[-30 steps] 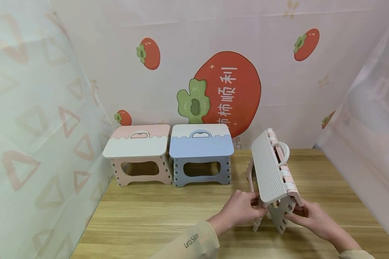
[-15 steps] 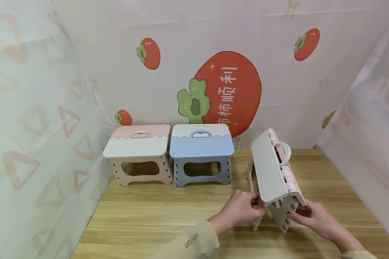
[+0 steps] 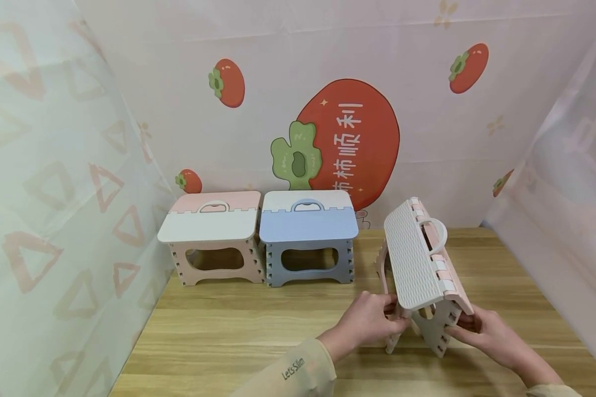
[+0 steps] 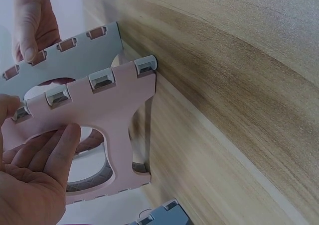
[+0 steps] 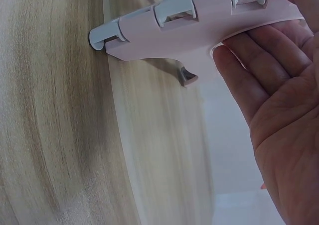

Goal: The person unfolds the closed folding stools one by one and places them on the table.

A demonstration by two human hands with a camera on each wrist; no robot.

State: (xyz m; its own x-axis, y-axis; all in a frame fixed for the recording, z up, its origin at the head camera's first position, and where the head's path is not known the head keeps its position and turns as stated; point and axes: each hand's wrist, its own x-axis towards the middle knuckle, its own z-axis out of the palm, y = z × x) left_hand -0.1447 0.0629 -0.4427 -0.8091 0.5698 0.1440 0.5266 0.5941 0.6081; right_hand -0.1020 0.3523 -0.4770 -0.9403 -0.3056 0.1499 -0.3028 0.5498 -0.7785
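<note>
A pink-and-white folding stool (image 3: 411, 259) stands half unfolded at the right of the table in the head view, its seat bent into a ridge with a white carry handle (image 3: 438, 236) on top. My left hand (image 3: 367, 317) grips its left leg panel near the front. In the left wrist view, those fingers reach through the cutout of the pink leg panel (image 4: 119, 110). My right hand (image 3: 489, 336) holds the opposite leg panel by its notched edge, thumb outside. Its fingers curl into the cutout of the pink panel (image 5: 164, 41) in the right wrist view.
Two unfolded stools stand side by side at the back left: a pink one with a white front half (image 3: 208, 226) and a blue-and-white one (image 3: 308, 226). Under everything lies a wood-grain table (image 3: 228, 331). Printed cloth walls (image 3: 258, 149) enclose its back and sides.
My right hand has moved slightly right, drawing its leg panel outward. The stool's legs spread wider and its seat ridge is flatter. The left hand stays about where it was.
</note>
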